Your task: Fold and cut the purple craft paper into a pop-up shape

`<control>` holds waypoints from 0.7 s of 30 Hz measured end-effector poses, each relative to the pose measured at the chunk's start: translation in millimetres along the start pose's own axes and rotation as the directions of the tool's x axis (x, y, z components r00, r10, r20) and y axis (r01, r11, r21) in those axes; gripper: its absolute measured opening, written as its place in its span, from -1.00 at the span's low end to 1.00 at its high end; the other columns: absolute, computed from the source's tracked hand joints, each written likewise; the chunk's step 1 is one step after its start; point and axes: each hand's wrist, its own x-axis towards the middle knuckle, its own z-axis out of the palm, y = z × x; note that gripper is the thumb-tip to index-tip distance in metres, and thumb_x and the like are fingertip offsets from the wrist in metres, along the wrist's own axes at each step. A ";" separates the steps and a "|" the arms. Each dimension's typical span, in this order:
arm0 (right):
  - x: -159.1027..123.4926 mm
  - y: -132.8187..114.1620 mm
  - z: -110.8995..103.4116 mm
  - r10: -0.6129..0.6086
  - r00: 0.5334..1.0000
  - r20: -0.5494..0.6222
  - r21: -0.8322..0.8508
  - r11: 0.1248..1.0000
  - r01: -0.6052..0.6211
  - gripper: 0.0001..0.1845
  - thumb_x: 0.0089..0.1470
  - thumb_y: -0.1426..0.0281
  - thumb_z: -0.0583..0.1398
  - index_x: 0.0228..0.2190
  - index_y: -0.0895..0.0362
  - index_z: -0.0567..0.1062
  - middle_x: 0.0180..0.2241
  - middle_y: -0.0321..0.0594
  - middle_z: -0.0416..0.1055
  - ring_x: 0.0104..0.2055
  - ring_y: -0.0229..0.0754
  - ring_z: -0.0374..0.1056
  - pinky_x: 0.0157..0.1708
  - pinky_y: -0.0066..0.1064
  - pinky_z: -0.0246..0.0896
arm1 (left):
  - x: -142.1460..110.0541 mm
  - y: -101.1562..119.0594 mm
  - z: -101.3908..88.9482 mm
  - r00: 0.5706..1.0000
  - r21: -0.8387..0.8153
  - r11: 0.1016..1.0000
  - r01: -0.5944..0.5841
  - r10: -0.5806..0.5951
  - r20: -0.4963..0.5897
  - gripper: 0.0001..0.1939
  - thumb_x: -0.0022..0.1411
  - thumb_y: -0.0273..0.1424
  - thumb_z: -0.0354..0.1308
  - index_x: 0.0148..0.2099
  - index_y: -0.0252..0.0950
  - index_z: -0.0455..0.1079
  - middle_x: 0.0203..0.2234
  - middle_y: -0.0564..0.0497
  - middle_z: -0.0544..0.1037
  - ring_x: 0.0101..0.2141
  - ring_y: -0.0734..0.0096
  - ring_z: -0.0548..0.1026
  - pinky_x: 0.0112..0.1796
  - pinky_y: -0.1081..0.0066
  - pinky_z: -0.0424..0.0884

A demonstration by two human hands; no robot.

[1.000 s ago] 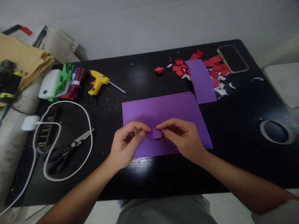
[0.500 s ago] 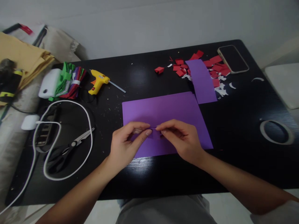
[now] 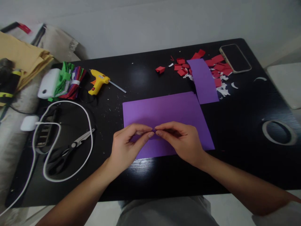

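Observation:
My left hand [image 3: 125, 142] and my right hand [image 3: 184, 141] meet fingertip to fingertip above a large purple paper sheet [image 3: 162, 108]. Both pinch a small piece of purple paper [image 3: 154, 130], mostly covered by the thumbs and fingers. The sheet lies flat on the black table [image 3: 141, 180]. Beyond its back right corner is a narrower purple paper strip [image 3: 205, 83], resting partly on small red paper pieces [image 3: 217, 59] and white scraps [image 3: 224, 91].
On the left are scissors [image 3: 74, 144] within a looped white cable [image 3: 82, 174], a yellow glue gun [image 3: 98, 83] with a glue stick, and bundled pipe cleaners [image 3: 76, 82]. A phone [image 3: 235, 58] lies at the back right. A pale tape ring [image 3: 265, 129] sits at the right.
My right fingertips have shifted slightly left and closed up against my left ones. Less of the small purple piece shows between them.

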 end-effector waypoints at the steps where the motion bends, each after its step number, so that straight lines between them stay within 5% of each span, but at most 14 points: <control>1: -0.2 0.0 -0.3 -0.005 1.000 -0.004 -0.010 1.000 0.005 -0.86 0.15 0.42 0.43 -0.23 -0.05 0.73 -0.27 -0.38 0.72 -0.22 -0.26 0.66 -0.16 -0.48 0.60 | -0.3 -0.4 0.3 1.000 -0.026 0.999 0.022 -0.022 -0.001 -0.88 0.28 -0.47 0.41 -0.13 -0.24 0.61 -0.33 0.10 0.72 -0.37 0.56 0.65 -0.26 0.58 0.58; 7: -1.3 2.4 -0.6 -0.049 0.999 -0.011 -0.060 0.997 0.049 -0.87 0.17 0.42 0.42 -0.22 -0.04 0.72 -0.26 -0.36 0.71 -0.21 -0.25 0.65 -0.12 -0.45 0.60 | 0.2 -2.2 -0.2 0.999 0.008 0.999 0.031 -0.031 0.033 -0.89 0.30 -0.45 0.40 -0.11 -0.21 0.64 -0.30 0.10 0.72 -0.35 0.56 0.63 -0.24 0.58 0.55; 21: 0.7 3.8 -0.1 0.052 0.998 0.036 -0.029 0.998 -0.051 -0.91 0.19 0.35 0.41 -0.22 0.01 0.68 -0.27 -0.33 0.70 -0.21 -0.23 0.64 -0.15 -0.43 0.58 | 3.1 -1.8 -2.1 0.996 0.060 0.996 -0.071 0.067 0.064 -0.90 0.33 -0.52 0.35 -0.12 -0.25 0.61 -0.31 0.06 0.70 -0.33 0.51 0.63 -0.23 0.52 0.56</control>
